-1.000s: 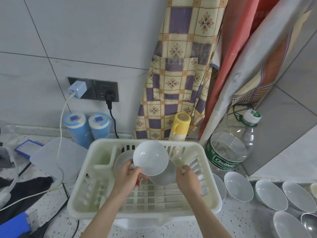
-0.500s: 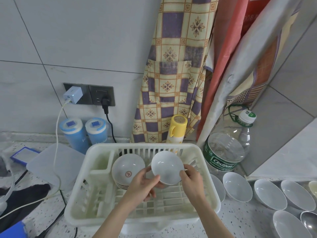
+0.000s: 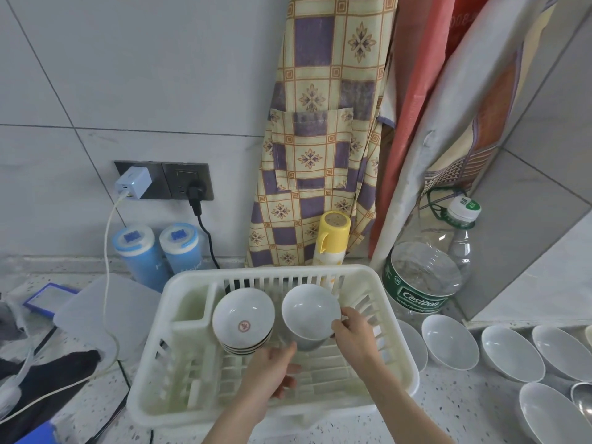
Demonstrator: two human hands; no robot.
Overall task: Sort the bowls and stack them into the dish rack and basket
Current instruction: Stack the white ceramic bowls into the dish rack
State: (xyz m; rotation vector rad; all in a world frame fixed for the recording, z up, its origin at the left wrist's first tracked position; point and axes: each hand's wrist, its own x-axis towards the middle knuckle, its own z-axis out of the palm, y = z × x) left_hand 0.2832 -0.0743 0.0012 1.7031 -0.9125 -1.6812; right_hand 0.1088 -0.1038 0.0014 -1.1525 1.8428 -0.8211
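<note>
A cream plastic dish rack [image 3: 402, 318] stands on the counter in front of me. Inside it leans a stack of small bowls [image 3: 242, 318] with a red mark in the top one. To their right a plain white bowl [image 3: 310, 310] stands tilted on edge over another bowl. My right hand [image 3: 354, 334] pinches the white bowl's right rim. My left hand [image 3: 272, 370] hovers just below the bowls with loosely curled fingers and holds nothing. Several white bowls [image 3: 450, 346] lie on the counter right of the rack.
A large water bottle [image 3: 423, 277] stands behind the rack's right corner, a yellow spray can [image 3: 331, 240] and two blue canisters [image 3: 160, 251] behind it. Cables [image 3: 107, 251], a lid and dark cloth lie to the left. Hanging aprons cover the wall.
The white bowl has gone down and to the right into the rack beside the marked stack. My left hand has let go of it and drawn back; my right hand now holds its rim.
</note>
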